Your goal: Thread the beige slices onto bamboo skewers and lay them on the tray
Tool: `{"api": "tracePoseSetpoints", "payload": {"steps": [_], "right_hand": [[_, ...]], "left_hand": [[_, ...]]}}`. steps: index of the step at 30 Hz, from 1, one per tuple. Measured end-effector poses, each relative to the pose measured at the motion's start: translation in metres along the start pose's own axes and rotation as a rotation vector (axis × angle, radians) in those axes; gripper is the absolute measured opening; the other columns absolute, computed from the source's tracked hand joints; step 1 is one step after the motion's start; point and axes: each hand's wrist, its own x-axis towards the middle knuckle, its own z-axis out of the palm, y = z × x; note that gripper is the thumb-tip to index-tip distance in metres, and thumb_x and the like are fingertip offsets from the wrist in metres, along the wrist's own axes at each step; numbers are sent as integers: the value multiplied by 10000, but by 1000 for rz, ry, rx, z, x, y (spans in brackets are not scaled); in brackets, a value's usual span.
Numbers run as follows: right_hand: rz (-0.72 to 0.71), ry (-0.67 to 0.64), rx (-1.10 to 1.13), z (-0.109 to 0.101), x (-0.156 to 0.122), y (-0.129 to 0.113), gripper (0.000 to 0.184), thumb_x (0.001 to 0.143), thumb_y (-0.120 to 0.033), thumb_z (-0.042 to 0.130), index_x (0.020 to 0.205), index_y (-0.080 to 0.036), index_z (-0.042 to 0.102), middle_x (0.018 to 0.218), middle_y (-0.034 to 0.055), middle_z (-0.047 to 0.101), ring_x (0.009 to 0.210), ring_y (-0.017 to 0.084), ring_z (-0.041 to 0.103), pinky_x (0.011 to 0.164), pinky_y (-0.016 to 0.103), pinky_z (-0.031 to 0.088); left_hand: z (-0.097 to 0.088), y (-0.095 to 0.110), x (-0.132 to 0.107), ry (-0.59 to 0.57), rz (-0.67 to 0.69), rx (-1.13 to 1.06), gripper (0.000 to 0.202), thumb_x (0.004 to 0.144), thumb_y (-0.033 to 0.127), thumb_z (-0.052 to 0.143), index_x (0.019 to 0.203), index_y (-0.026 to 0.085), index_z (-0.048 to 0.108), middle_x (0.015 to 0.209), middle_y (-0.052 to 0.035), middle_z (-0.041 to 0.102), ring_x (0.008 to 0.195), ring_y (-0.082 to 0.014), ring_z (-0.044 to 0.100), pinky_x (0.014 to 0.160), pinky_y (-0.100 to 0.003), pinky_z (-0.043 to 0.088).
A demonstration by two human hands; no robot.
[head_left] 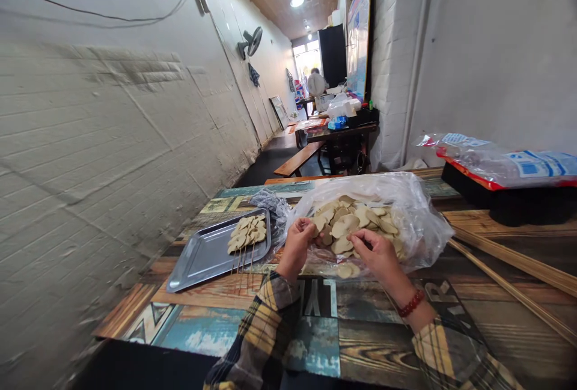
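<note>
Above a clear plastic bag (424, 222) of flat, round, beige slices (347, 225), both my hands work close together. My left hand (298, 243) is closed, pinching a beige slice (319, 225) between thumb and fingers. The fingers of my right hand (376, 255) are pinched at the edge of a slice; a thin bamboo skewer seems to run under the palm and show below the wrist, though most of it is hidden. On the left, a metal tray (202, 258) holds slices threaded on skewers (247, 232), the stick ends poking over its near rim.
Long bamboo sticks (518, 261) lie at the right of the wood-patterned table (369, 342). Behind them sits a plastic-wrapped package (509, 167) on something black. Crumpled thin plastic (273, 207) lies beside the tray. Farther back are a bench (300, 158), a cluttered table and a person.
</note>
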Motion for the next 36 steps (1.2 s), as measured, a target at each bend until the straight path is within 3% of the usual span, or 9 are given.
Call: {"api": "tracePoseSetpoints", "payload": {"steps": [5,14,26,36], "right_hand": [[22,-126,6,2,-5,-3,320,876,-424,567,837,-183,774,832,73,791,734,221,707,662,303,520],[20,-314,-81,6,-19,-11,289,901,-388,562,868,-198,777,866,66,796,805,233,716,730,324,525],[27,-292,-113,9,-21,-1,299,910,-435,556,864,-238,777,903,84,808,831,280,733,737,376,557],[7,-303,-164,8,-20,-1,310,919,-420,548,843,-225,776,840,62,791,771,254,712,678,339,530]], "left_hand": [[-4,-2,-1,-7,7,-87,527,479,306,941,911,138,691,713,-3,706,560,-89,584,533,-199,419],[-13,1,-3,59,89,-62,359,519,316,916,802,166,754,766,-7,733,659,-109,608,639,-222,454],[-12,6,-5,78,134,56,302,582,332,848,816,162,760,753,-10,713,670,-125,578,648,-237,443],[-14,4,-5,40,182,142,225,647,260,812,837,152,760,795,-16,734,740,-146,623,716,-239,473]]}}
